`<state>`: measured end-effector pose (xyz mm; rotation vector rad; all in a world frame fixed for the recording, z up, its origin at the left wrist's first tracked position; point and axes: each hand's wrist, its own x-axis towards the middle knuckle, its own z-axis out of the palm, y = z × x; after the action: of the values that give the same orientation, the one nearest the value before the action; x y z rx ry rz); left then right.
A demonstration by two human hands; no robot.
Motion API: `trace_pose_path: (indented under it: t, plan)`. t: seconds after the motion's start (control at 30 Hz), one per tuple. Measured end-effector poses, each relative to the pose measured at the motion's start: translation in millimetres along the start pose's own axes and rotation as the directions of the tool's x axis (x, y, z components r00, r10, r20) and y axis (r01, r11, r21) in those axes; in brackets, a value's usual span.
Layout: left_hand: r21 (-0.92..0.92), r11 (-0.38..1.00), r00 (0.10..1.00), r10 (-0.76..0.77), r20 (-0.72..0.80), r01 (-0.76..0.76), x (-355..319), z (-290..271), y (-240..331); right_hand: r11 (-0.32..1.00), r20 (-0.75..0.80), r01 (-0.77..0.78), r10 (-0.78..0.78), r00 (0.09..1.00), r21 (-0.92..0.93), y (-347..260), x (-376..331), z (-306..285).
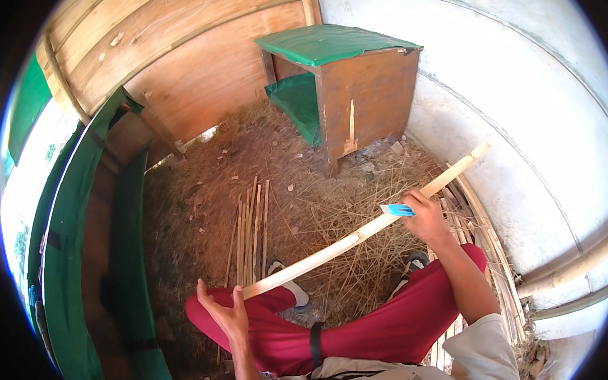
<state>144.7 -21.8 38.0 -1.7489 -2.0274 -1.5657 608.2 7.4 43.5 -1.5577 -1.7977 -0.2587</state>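
A long pale bamboo strip [328,253] slants across my lap, its lower end at my left and its upper end far to the right. My right hand [425,220] is closed round the strip beyond its middle. The same hand grips a light-blue utility knife [401,210], with a short blade pointing left beside the strip. My left hand [227,314] is open with fingers spread, palm up. Its thumb is by the strip's lower end; whether they touch I cannot tell.
Several thin bamboo strips [251,232] lie on the dirt floor ahead of my left knee. More long strips [493,250] lie to my right. Straw [349,238] litters the ground. A green-topped wooden cabinet [371,92] stands ahead; a green-covered bench [91,249] runs along the left.
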Motion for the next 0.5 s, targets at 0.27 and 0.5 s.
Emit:
trace_pose_path:
  t: [0.27,0.5]
  plan:
    - [-0.043,0.692,0.504,0.567,0.652,-0.721,27.6,12.3,111.2,0.986,-0.078,0.14,-0.133,0.988,0.09,-45.8,33.0,-9.5]
    - [-0.091,0.926,0.369,0.234,0.899,-0.366,40.7,3.4,101.9,0.942,-0.059,0.263,-0.256,0.965,0.206,-70.7,55.5,5.2]
